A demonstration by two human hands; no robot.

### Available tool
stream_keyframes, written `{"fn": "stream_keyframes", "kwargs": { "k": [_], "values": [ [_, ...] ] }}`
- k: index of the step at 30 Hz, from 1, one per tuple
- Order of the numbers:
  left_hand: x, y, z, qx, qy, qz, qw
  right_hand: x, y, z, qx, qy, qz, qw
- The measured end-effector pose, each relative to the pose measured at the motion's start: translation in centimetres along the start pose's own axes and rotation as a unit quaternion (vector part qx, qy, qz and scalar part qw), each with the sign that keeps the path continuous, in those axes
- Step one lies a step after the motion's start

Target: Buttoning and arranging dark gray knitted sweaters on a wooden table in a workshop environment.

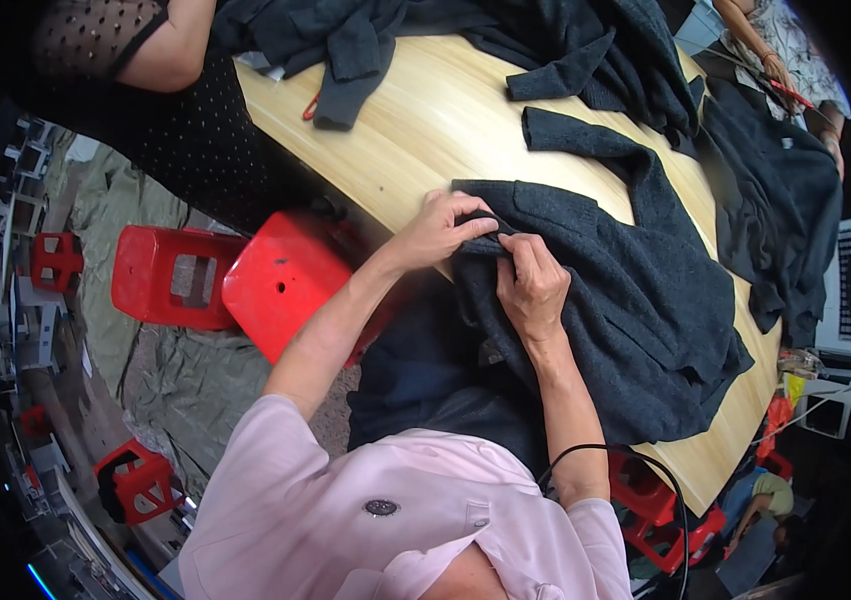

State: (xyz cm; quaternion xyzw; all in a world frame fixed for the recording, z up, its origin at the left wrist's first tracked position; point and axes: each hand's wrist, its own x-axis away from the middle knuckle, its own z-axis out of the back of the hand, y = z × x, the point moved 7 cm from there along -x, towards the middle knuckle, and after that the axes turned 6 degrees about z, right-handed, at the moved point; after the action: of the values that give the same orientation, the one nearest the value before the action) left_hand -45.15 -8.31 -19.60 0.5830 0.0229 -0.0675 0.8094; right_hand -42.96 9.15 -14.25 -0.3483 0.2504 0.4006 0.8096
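Observation:
A dark grey knitted garment [636, 310] with a long sleeve lies across the wooden table in front of me, part of it hanging over the near edge toward my lap. My left hand [446, 228] grips the garment's upper left edge, thumb and fingers pinched on the cloth. Close beside it, my right hand [534, 278] pinches the same edge, its fingers curled. Between the two hands the fabric is bunched into a fold. Whether anything small sits in my fingertips is hidden.
More dark garments [586, 60] lie along the far side of the table [426, 100]. A small red-handled tool [312, 106] rests near the far left edge. Red plastic stools [286, 285] stand at left. Another person's arm [171, 50] is at upper left; a co-worker's hand [778, 70] is at upper right.

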Motion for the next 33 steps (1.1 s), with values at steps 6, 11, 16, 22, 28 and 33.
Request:
{"fn": "stream_keyframes", "kwargs": {
  "k": [6,11,16,22,28,33],
  "values": [
    [1.1,1.2,-0.5,0.188,-0.064,0.043,0.979,-0.8,-1.6,0.7,0.133,0.014,0.043,0.990],
    [1.3,1.3,-0.1,0.131,-0.069,0.005,0.989,-0.1,-0.4,-1.0,0.064,-0.021,0.036,0.997],
    [1.9,0.7,0.3,0.071,0.005,0.019,0.997,-0.1,-0.1,-0.9,0.005,-0.014,0.017,1.000],
    [2.2,0.9,0.3,0.054,0.060,-0.022,0.997,-0.2,-0.5,-0.7,-0.006,-0.012,0.018,1.000],
    [1.5,0.9,-0.5,0.173,-0.035,0.041,0.983,0.0,-1.1,-0.9,0.054,-0.015,0.051,0.997],
    [1.8,0.7,-0.5,0.229,-0.055,0.093,0.967,0.1,-1.3,-1.0,0.071,-0.005,0.056,0.996]
  ]
}}
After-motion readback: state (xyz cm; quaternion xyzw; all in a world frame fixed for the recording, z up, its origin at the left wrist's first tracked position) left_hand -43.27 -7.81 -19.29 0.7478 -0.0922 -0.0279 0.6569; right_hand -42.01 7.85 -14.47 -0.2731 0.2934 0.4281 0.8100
